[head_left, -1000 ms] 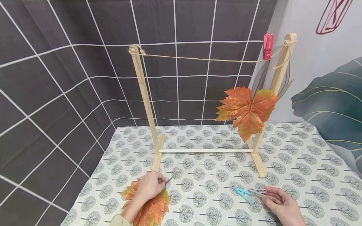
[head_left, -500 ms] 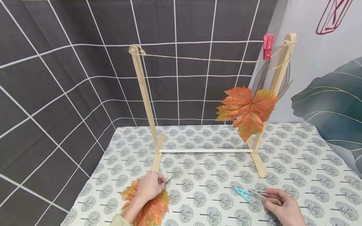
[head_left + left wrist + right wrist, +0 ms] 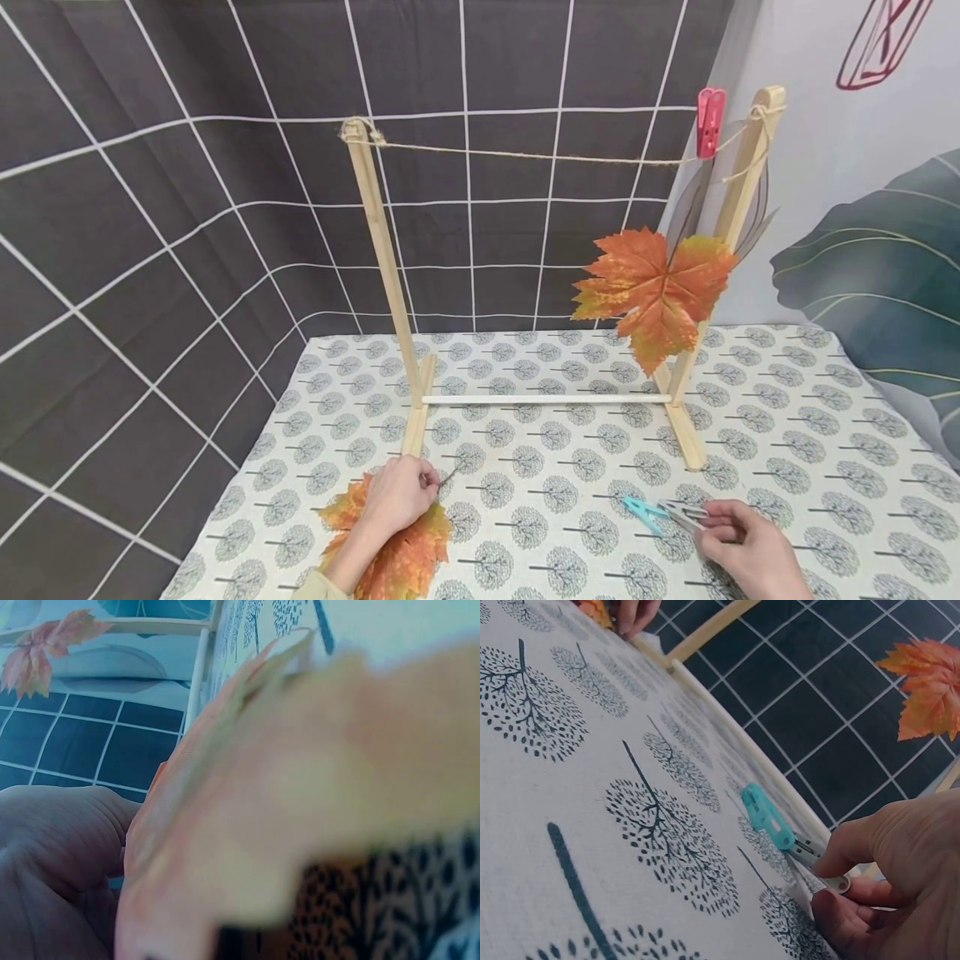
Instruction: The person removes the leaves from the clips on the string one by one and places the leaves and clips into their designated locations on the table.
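My left hand (image 3: pixel 401 496) pinches a thin dark stem (image 3: pixel 448 477) over orange-yellow artificial maple leaves (image 3: pixel 412 554) at the table's front left. How many leaves lie there I cannot tell. In the left wrist view a blurred leaf (image 3: pixel 247 817) covers much of the picture. At the front right my right hand (image 3: pixel 753 546) pinches the end of a grey clothespin (image 3: pixel 684 513) between thumb and fingers. A teal clothespin (image 3: pixel 643 514) lies against its far end, also visible as the teal clothespin (image 3: pixel 769 817) in the right wrist view. Whether the two are joined is unclear.
A wooden stand has a left post (image 3: pixel 386 258), a right post (image 3: pixel 738 200) and a white crossbar (image 3: pixel 547 400). Twine (image 3: pixel 525 155) runs between the post tops. A pink clothespin (image 3: pixel 708 123) on it holds a hanging maple leaf (image 3: pixel 660 292). Dark grid cloth (image 3: pixel 225 208) stands behind.
My right hand has shifted very slightly at the grey clothespin. The left hand, the leaves and the stand stay in place.
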The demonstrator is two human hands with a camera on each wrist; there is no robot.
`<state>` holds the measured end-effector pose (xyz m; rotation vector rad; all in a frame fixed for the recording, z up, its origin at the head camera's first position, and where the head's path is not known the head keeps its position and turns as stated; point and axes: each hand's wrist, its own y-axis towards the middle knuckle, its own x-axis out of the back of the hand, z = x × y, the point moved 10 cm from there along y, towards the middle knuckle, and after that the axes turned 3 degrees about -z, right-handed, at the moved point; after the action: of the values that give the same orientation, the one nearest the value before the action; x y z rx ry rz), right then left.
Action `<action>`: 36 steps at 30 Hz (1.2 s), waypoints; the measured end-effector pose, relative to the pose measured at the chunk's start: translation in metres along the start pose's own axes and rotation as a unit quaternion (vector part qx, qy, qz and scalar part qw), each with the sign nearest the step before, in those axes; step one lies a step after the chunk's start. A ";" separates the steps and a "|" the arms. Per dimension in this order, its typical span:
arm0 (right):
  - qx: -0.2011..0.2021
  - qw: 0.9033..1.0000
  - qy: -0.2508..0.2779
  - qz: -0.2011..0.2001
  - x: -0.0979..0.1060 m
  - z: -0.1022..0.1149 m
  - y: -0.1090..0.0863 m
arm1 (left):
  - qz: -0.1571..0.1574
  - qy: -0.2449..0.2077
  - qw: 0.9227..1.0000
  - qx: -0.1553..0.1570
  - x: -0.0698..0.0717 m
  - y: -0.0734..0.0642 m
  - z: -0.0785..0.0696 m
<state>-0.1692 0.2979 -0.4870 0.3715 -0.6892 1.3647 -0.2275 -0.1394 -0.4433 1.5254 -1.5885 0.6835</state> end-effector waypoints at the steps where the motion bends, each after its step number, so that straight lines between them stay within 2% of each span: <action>1: 0.002 1.000 -0.006 0.001 0.000 0.000 0.000 | -0.001 0.001 1.000 0.000 0.000 0.000 0.000; 15: 0.028 0.998 -0.057 -0.021 0.001 0.005 0.002 | 0.012 -0.007 1.000 0.008 -0.002 -0.001 0.000; 27: 0.036 0.996 -0.075 -0.035 -0.001 0.004 0.004 | -0.008 0.010 1.000 0.004 -0.002 -0.001 0.004; 36: 0.037 0.996 -0.078 -0.039 0.000 0.003 0.003 | -0.006 0.001 1.000 0.001 -0.001 -0.001 0.002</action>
<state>-0.1730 0.2962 -0.4849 0.5621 -0.7462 1.2982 -0.2265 -0.1405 -0.4455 1.5339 -1.5761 0.6793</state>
